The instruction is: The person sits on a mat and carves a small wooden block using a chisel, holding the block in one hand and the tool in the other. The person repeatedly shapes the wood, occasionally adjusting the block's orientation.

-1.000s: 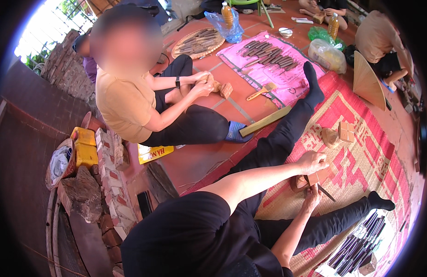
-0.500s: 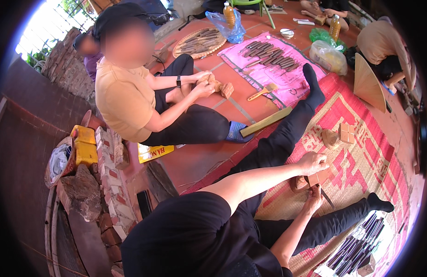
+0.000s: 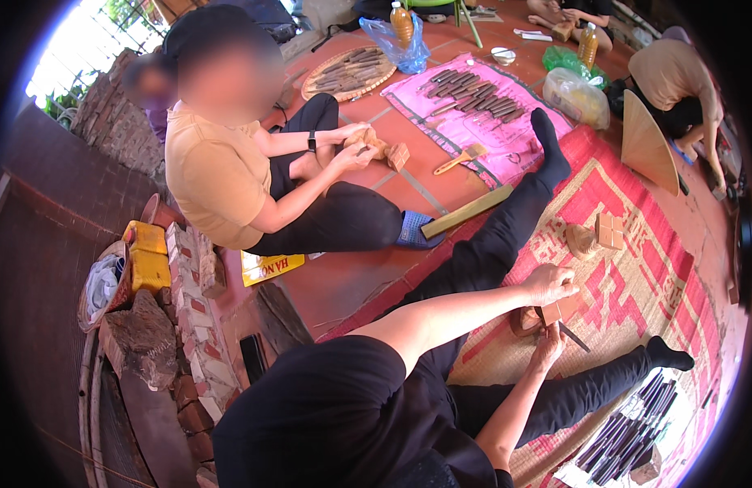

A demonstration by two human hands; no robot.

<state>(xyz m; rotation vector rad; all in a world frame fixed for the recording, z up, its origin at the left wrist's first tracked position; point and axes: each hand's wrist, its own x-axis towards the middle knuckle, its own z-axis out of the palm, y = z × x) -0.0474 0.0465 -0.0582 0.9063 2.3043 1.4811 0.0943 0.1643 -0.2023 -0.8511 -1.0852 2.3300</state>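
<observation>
Between my legs, a carved wooden piece with a square block end (image 3: 574, 304) lies over the woven mat. My left hand (image 3: 551, 285) is closed in a fist at the block's upper edge; whatever it grips is hidden. Just below the block, my right hand (image 3: 548, 346) is closed around a slim carving tool (image 3: 574, 337), whose dark shaft sticks out to the lower right. A thin pale strip shows against the block between the hands. Beyond, a second carved wooden piece (image 3: 583, 241) with a grooved block end rests on the mat.
Dark-handled carving tools (image 3: 628, 431) lie by my right leg. More tools (image 3: 478, 96) cover a pink cloth (image 3: 547, 122), with a brush (image 3: 461, 159) beside them. At left, a seated person (image 3: 213, 179) holds a carving. A conical hat (image 3: 648, 146) stands right of the mat (image 3: 660, 276).
My right hand has shifted slightly up and left, and the tool's dark shaft has swung to a flatter slant. My left hand stays nearly in place at the block.
</observation>
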